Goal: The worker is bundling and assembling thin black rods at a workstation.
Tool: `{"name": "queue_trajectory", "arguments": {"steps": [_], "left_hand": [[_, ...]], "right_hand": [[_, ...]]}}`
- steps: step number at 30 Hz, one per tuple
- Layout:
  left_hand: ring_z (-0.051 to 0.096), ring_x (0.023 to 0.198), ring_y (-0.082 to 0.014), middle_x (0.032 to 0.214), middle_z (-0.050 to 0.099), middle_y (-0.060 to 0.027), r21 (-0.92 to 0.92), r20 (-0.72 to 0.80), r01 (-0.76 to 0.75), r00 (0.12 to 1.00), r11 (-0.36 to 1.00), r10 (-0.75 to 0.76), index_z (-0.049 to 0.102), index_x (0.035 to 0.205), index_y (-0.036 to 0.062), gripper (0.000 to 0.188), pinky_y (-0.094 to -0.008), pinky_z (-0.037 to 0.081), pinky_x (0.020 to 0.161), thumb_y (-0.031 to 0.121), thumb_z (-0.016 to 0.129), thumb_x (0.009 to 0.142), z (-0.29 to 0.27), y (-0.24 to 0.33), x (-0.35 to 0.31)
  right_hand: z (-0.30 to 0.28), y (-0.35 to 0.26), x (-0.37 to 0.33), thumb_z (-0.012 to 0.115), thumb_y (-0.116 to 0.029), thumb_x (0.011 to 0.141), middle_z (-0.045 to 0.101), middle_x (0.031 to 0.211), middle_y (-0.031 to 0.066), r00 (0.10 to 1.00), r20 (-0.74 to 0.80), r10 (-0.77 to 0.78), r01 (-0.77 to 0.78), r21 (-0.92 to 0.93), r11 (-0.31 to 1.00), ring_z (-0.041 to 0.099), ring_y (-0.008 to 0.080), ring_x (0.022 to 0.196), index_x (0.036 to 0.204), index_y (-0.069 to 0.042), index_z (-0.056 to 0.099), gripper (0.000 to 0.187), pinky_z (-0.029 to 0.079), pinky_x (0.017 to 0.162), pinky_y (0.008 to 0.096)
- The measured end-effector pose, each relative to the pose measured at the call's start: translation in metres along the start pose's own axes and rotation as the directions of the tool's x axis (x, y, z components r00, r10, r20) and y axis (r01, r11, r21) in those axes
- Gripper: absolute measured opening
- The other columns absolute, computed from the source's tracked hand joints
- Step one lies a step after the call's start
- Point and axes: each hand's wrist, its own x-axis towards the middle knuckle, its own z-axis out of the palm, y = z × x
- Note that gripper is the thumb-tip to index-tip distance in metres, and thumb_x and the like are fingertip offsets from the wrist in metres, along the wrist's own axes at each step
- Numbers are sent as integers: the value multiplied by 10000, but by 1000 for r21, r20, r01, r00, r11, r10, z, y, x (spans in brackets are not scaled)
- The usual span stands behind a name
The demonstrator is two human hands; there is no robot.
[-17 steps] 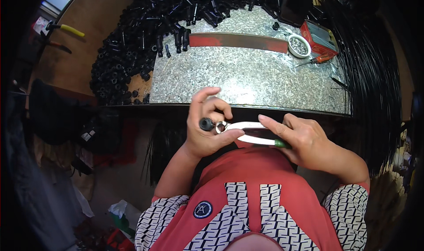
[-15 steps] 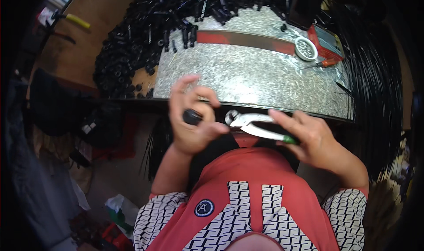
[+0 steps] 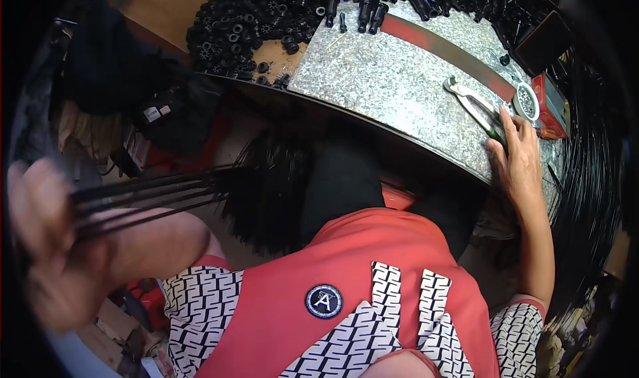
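My left hand (image 3: pixel 46 225) is far out to the left, smeared by motion. Its fingers are closed round several thin black cables (image 3: pixel 153 190), which stretch right toward a dense bunch of black strands (image 3: pixel 269 178) beside my leg. On the speckled stone slab (image 3: pixel 386 78), end nippers (image 3: pixel 471 105) with green handle grips lie with their jaws pointing away from me. Over the handles rests my right hand (image 3: pixel 522 155), thumb and forefinger at the green grips; the grip under the fingers is partly hidden.
A heap of black cylindrical parts (image 3: pixel 246 28) covers the back left. On the slab lie a long flat metal strip (image 3: pixel 452 55), a white cup of small metal pieces (image 3: pixel 526 102) and a red box (image 3: pixel 551 105). Long black cables (image 3: pixel 596 152) hang along the right side.
My left hand has swung far left; the small black part it held no longer shows, and black cables are in it. My right hand has brought the nippers from above my lap onto the slab.
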Motion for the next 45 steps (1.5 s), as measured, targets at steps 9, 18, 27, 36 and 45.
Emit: {"name": "queue_trajectory", "arguments": {"steps": [9, 18, 27, 36, 45], "left_hand": [[405, 493, -45, 697, 536, -29, -12, 483, 939, 306, 344, -820, 562, 1205, -12, 382, -197, 329, 490, 301, 465, 1007, 42, -117, -157], [398, 1283, -447, 1347, 431, -332, 870, 247, 418, 90, 262, -965, 395, 1341, -116, 758, -446, 319, 1091, 318, 725, 815, 27, -224, -345], [520, 1133, -473, 1171, 564, -332, 826, 449, 357, 51, 436, -892, 546, 1198, -89, 550, -462, 424, 981, 252, 725, 807, 97, -199, -292], [637, 867, -412, 1053, 632, -280, 707, 652, 186, 203, 683, -730, 489, 1291, -34, 524, -454, 520, 759, 323, 592, 922, 91, -195, -314], [529, 1140, -448, 1212, 550, -318, 535, 844, -750, 496, 390, -204, 447, 1324, -46, 559, -456, 432, 967, 318, 576, 920, 74, -208, -373]], "right_hand": [[-14, 17, -24, 705, -78, 734, 527, 1188, 184, 990, -67, 128, -122, 90, 988, 513, 358, 1088, 1253, -63, 563, 538, 417, 934, 440], [-39, 53, -74, 700, -280, 815, 527, 1126, 186, 950, -144, 276, -278, 7, 960, 501, 336, 1061, 1241, -47, 549, 509, 428, 889, 429], [-94, 234, -145, 638, -115, 810, 582, 1027, 139, 703, -460, 543, -709, -515, 482, 553, 306, 954, 1263, -17, 525, 477, 457, 818, 412], [-90, 310, -156, 523, -32, 846, 601, 1035, 184, 552, -498, 669, -801, -539, 260, 571, 333, 998, 1315, 4, 491, 472, 468, 878, 410], [-80, 325, -155, 534, -59, 845, 622, 1023, 193, 496, -410, 766, -824, -500, 266, 611, 331, 940, 1029, 17, 645, 228, 489, 850, 425]]}}
